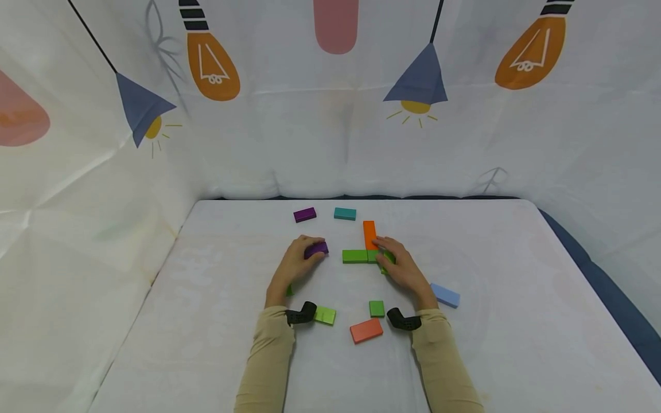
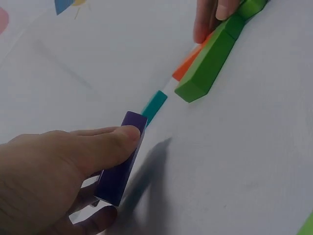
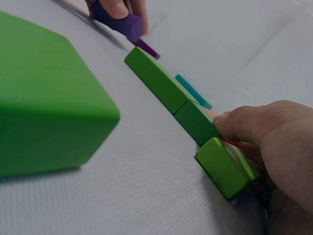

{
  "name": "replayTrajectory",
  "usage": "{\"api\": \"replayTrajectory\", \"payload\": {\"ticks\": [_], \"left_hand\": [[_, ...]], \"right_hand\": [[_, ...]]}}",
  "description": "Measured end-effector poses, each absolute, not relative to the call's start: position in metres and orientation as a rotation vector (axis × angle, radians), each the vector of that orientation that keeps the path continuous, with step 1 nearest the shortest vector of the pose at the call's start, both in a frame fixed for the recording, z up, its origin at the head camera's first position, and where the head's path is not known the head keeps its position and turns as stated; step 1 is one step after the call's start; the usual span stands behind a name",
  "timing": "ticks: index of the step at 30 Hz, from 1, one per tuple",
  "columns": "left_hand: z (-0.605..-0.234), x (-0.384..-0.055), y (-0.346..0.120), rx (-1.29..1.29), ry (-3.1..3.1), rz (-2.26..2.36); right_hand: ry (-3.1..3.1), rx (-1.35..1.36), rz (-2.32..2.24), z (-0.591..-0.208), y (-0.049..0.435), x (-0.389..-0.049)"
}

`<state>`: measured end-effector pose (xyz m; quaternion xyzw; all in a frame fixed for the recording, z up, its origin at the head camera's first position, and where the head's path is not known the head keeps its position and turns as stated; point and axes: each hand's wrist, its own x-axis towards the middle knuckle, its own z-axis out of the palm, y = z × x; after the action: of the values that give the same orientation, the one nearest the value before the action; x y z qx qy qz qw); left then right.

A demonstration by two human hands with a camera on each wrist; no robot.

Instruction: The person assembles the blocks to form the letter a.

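Lamp-printed white backdrop (image 1: 330, 143) rises beyond both hands; white table (image 1: 206, 355) underneath, dark blue strip (image 1: 588, 261) far right of the grips. Right hand (image 1: 405, 272) at green block row (image 1: 354, 256), can't tell if pinching; orange block (image 1: 369, 231) by its fingertips. Left hand (image 1: 296, 261) pinches purple block (image 1: 319, 249), left of the row.

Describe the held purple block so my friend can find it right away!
Look at the white table, then find the left hand. It grips the purple block; the other purple block lies farther back, with no hand on it.
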<state>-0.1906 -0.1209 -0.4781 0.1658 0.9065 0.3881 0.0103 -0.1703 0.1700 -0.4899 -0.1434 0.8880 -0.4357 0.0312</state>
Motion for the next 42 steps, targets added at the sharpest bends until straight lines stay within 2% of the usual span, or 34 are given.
{"api": "replayTrajectory", "payload": {"ticks": [9, 42], "left_hand": [[-0.478, -0.188, -0.107, 0.648, 2.818, 1.2], [-0.479, -0.185, -0.099, 0.619, 2.828, 1.119]], "right_hand": [[2.778, -0.537, -1.305, -0.493, 0.17, -0.171], [2.761, -0.471, -1.301, -0.49, 0.17, -0.171]]}}
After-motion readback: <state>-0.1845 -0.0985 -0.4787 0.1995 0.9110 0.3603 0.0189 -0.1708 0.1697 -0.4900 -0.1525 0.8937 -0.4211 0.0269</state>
